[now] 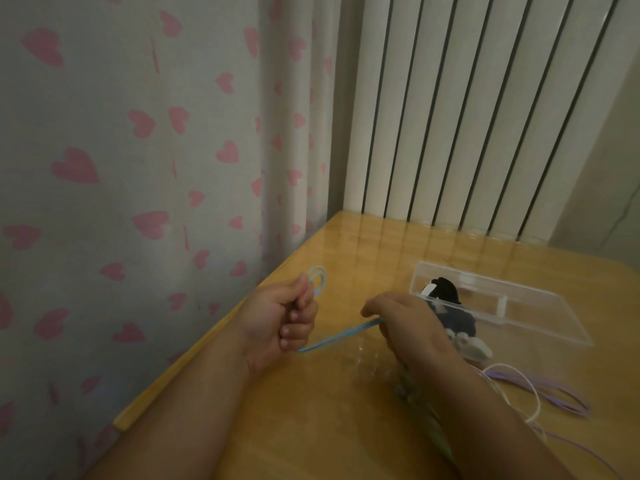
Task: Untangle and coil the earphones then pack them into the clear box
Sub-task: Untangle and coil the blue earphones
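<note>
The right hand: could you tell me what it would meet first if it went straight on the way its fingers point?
Probably the left hand, which grips the same blue cable as the right hand; depth is unclear.

**Dim Room, Shiny Table**

The picture is dim and a bit grey. No lamp shows. The table (398, 244) is glossy, and near its far edge, right of the middle of the frame, pale stripes from the white wall slats (450, 116) shine back as glare. A dark shadow lies on the table under the right hand (405, 323). Both arms at the bottom look dark. Nothing is really sharp. The blue earphone cord (339, 336) between the two hands looks smeared, and the clear box (519, 306) has fuzzy edges. At the top right the slats lean and fan out, bent by the wide lens.
</note>
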Action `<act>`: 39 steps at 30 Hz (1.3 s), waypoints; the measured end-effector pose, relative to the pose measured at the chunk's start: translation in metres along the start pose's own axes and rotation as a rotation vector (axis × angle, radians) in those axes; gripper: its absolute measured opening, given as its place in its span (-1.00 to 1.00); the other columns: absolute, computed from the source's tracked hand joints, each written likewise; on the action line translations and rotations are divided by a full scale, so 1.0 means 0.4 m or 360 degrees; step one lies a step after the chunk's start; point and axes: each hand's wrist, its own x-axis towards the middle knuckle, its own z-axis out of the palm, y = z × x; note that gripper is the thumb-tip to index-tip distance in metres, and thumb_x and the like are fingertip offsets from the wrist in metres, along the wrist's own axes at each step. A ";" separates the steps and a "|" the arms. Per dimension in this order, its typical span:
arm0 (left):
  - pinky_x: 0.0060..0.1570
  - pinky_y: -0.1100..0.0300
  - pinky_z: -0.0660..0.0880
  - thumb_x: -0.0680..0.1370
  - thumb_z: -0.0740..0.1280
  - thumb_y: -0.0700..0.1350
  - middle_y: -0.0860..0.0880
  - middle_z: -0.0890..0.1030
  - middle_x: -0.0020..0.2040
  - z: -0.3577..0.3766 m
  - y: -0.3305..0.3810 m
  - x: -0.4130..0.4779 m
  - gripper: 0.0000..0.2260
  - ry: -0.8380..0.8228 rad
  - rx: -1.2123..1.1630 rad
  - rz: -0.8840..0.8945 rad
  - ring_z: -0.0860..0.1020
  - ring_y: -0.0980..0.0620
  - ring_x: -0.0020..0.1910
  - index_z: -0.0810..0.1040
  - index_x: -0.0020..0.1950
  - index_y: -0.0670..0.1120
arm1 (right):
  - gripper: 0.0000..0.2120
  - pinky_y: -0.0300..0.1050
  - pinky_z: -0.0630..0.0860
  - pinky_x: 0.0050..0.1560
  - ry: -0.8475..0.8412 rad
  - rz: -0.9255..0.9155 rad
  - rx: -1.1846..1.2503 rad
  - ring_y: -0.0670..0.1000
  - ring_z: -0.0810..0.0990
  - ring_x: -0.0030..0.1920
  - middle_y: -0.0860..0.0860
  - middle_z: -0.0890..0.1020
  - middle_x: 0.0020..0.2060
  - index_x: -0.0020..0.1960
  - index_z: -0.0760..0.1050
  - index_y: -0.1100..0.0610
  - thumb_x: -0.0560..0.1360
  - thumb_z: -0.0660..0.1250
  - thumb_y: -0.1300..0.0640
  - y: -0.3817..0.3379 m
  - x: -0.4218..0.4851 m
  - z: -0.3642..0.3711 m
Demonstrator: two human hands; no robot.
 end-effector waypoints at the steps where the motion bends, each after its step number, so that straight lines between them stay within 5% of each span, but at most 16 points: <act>1: -0.59 0.42 0.06 0.53 0.18 0.03 0.01 0.17 -0.46 0.005 -0.004 -0.001 -0.70 -0.0053 0.0063 -0.0037 0.10 0.15 -0.60 0.33 -0.38 -0.04 | -0.84 -0.15 0.23 -0.38 0.0014 -0.0047 0.0022 -0.07 0.35 -0.41 -0.06 0.44 -0.43 -0.17 0.61 0.14 0.50 0.30 0.11 0.000 0.001 0.001; 4: -0.59 0.40 0.02 0.55 0.17 0.03 0.01 0.17 -0.44 0.018 -0.015 -0.003 -0.69 -0.0164 0.0194 -0.0115 0.08 0.15 -0.58 0.32 -0.36 -0.05 | -0.94 -0.16 0.24 -0.40 0.0021 -0.0128 0.0094 -0.09 0.35 -0.45 -0.07 0.44 -0.44 -0.08 0.57 0.08 0.46 0.37 0.12 0.002 0.006 0.007; 9: -0.56 0.34 -0.05 0.51 0.23 0.08 0.01 0.18 -0.43 0.023 -0.022 -0.006 -0.71 -0.0274 0.0308 -0.0166 0.07 0.16 -0.56 0.34 -0.34 -0.04 | -0.79 -0.24 0.22 -0.54 -0.0150 -0.0189 0.0171 -0.14 0.28 -0.57 0.04 0.43 -0.41 0.05 0.53 0.04 0.44 0.41 0.21 0.001 0.001 0.009; 14: -0.55 0.33 -0.06 0.50 0.23 0.09 0.00 0.20 -0.42 0.029 -0.028 -0.009 -0.71 -0.0335 0.0331 -0.0214 0.08 0.17 -0.56 0.36 -0.34 -0.05 | -0.83 -0.28 0.18 -0.57 -0.0190 -0.0266 0.0151 -0.13 0.24 -0.56 0.12 0.42 -0.37 0.02 0.58 0.07 0.46 0.38 0.25 -0.001 -0.002 0.021; 19: -0.55 0.33 -0.05 0.48 0.25 0.10 0.01 0.20 -0.42 0.030 -0.026 -0.011 -0.71 -0.0335 0.0349 -0.0242 0.09 0.18 -0.56 0.36 -0.34 -0.04 | -0.92 -0.37 0.17 -0.56 -0.0155 -0.0316 0.0086 -0.18 0.25 -0.60 -0.13 0.36 -0.57 -0.11 0.61 0.21 0.47 0.34 0.28 0.002 0.001 0.023; 26: -0.56 0.36 -0.02 0.48 0.26 0.11 0.00 0.20 -0.41 0.034 -0.027 -0.007 -0.70 -0.0306 0.0354 -0.0240 0.09 0.17 -0.55 0.36 -0.34 -0.04 | -0.94 -0.31 0.18 -0.56 -0.0125 -0.0257 0.0123 -0.19 0.25 -0.57 -0.15 0.35 -0.57 -0.12 0.56 0.21 0.49 0.32 0.23 -0.004 -0.002 0.029; 32: -0.54 0.30 0.28 0.39 0.46 -0.11 -0.03 0.38 -0.38 0.039 -0.033 -0.006 -0.88 -0.0407 0.0389 0.0085 0.34 0.10 -0.49 0.54 -0.17 -0.06 | -0.82 -0.16 0.04 -0.49 -0.0158 0.0159 0.0784 -0.07 0.11 -0.53 -0.06 0.20 -0.55 -0.26 0.33 0.07 0.51 0.13 0.24 -0.020 -0.005 0.028; 39: -0.23 0.20 0.47 0.39 0.32 -0.27 -0.13 0.53 -0.35 0.029 -0.032 0.019 -0.83 0.0021 0.0316 0.0532 0.52 0.01 -0.33 0.65 -0.08 -0.12 | -0.84 -0.24 0.03 -0.55 -0.0219 0.0243 0.1299 -0.08 0.09 -0.54 -0.03 0.19 -0.49 -0.23 0.32 0.09 0.50 0.07 0.22 -0.010 -0.001 0.019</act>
